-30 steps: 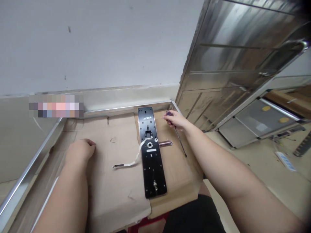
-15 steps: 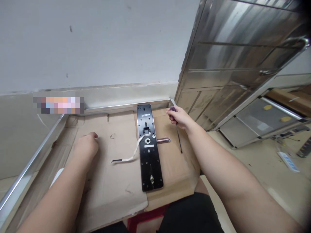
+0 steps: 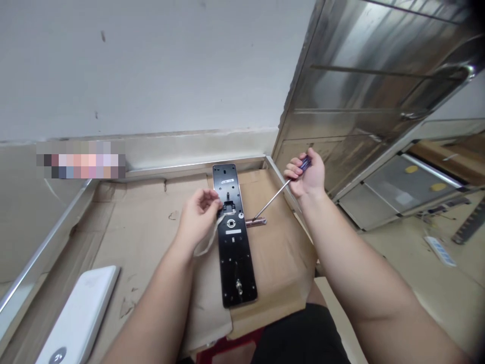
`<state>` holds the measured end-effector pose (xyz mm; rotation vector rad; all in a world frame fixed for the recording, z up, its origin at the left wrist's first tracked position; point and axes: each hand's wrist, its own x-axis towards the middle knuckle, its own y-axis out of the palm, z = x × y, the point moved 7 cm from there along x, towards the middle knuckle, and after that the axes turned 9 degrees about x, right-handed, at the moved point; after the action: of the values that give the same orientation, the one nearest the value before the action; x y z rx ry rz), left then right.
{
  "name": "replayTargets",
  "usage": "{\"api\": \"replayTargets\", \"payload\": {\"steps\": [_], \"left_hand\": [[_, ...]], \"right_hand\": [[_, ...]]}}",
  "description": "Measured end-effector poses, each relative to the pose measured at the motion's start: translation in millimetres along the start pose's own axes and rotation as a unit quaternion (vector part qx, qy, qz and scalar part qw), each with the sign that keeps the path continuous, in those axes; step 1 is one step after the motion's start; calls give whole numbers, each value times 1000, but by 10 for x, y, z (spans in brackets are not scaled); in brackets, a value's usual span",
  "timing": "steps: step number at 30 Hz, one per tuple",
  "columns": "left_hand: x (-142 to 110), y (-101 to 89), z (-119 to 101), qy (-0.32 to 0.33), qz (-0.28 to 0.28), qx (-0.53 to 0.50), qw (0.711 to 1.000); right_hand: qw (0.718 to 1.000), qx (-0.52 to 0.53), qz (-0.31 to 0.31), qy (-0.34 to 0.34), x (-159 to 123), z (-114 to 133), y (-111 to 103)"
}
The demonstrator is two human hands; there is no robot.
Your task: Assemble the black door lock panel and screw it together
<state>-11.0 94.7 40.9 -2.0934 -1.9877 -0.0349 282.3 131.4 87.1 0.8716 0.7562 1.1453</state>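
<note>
A long black door lock panel [image 3: 238,258] lies lengthwise, its studded inner side up. A shiny copper-coloured lever handle [image 3: 257,222] sticks out beneath its right edge. My left hand [image 3: 200,212] is at the panel's left edge, fingers curled and thumb against the index finger; anything between them is too small to make out. Partly behind that hand runs a white-wrapped cable [image 3: 206,246] from the panel's middle. My right hand [image 3: 308,174] grips a screwdriver [image 3: 278,196] by its purple handle, right of the panel. The shaft slants down left, its tip over the lever handle.
Cardboard [image 3: 151,217] covers the metal-framed table. A white device [image 3: 79,313] lies at the near left. A wall stands behind, with a metal door [image 3: 359,96] at right. Beyond are a cart [image 3: 413,177] and a power strip [image 3: 439,251] on the floor.
My left hand has moved right to the panel's edge. My right hand has risen to the right, turning the screwdriver so its tip points down left. The white device shows more fully.
</note>
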Motion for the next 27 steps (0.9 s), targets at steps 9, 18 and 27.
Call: {"api": "replayTargets", "payload": {"steps": [9, 18, 27], "left_hand": [[-241, 179, 73, -11, 71, -121, 990], [-282, 188, 3, 29, 64, -60, 996], [-250, 175, 94, 16, 50, -62, 997]], "right_hand": [[999, 30, 5, -42, -107, -85, 97], [994, -45, 23, -94, -136, -102, 161], [996, -5, 29, -87, -102, -169, 129]]}}
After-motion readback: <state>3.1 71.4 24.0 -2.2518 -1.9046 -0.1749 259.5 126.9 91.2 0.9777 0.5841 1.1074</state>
